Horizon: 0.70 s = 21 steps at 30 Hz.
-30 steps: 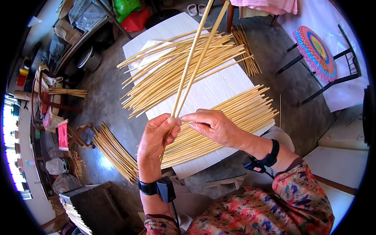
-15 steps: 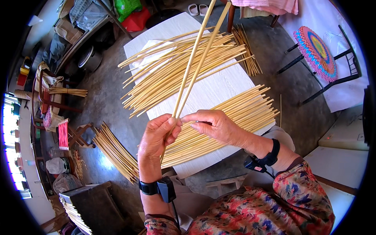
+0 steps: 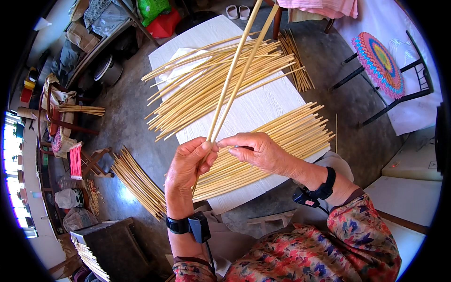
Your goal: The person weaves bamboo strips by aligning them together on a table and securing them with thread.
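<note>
Held sticks: two, pale yellow [image 3: 231, 70], above the table, crossing or meeting at the fingers and spreading apart toward the upper edge of the view.

Left hand [image 3: 188, 162]: one, closed around both sticks near their lower part, thumb on top.

Right hand [image 3: 263, 152]: one, index fingertip and thumb extended toward the crossing, the index tip at or just beside the left fingers; whether it pinches anything cannot be told.

Wrist straps: two, black, one per arm, each with one black box [image 3: 199, 228].

Table [image 3: 277, 101]: one, white, wood-grained. On it, two groups of sticks: a far pile [image 3: 211, 94], overlapping, too dense to count, partly over one white sheet [image 3: 181, 63]; and a near row [image 3: 286, 141], side by side, likewise uncounted.

Floor: one bundle left of the table [image 3: 138, 185]; one beyond its far right side [image 3: 296, 66]; one loose stick [image 3: 336, 134] to the right; two pale slippers [image 3: 231, 11].

Black-framed chair: one, with one round multicoloured pad [image 3: 378, 66].
</note>
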Available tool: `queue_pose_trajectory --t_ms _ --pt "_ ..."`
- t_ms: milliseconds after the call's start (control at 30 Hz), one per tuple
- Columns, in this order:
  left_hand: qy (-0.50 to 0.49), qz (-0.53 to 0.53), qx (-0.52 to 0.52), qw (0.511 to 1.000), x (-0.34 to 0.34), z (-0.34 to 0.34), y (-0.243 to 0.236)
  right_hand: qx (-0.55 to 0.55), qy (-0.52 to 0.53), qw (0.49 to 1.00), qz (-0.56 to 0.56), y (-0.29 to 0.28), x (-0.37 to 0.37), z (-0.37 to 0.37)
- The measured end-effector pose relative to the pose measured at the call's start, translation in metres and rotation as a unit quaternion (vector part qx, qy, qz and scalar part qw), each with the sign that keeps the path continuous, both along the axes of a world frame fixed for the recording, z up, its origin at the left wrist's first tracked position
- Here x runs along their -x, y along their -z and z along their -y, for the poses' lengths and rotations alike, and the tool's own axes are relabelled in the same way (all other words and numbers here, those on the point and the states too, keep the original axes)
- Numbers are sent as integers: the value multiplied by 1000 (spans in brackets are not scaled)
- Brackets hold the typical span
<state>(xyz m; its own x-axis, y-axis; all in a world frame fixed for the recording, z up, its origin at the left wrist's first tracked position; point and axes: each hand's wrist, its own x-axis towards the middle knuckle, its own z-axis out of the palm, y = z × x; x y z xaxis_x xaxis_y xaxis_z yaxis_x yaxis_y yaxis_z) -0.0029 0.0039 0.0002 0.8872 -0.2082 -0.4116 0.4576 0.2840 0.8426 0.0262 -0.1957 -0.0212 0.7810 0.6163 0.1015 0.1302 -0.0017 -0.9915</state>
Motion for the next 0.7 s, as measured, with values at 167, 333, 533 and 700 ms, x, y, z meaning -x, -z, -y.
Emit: queue_pose_trajectory --t_ms 167,333,533,700 --pt "18 7 -55 998 2 2 -2 47 -16 999 10 -7 -2 4" --pt "42 32 -144 988 4 13 -3 65 27 997 30 -4 7 6" --pt "45 24 -108 993 4 10 2 46 53 994 83 -3 12 3" --pt "42 6 -99 994 5 13 3 68 63 986 142 6 12 5"
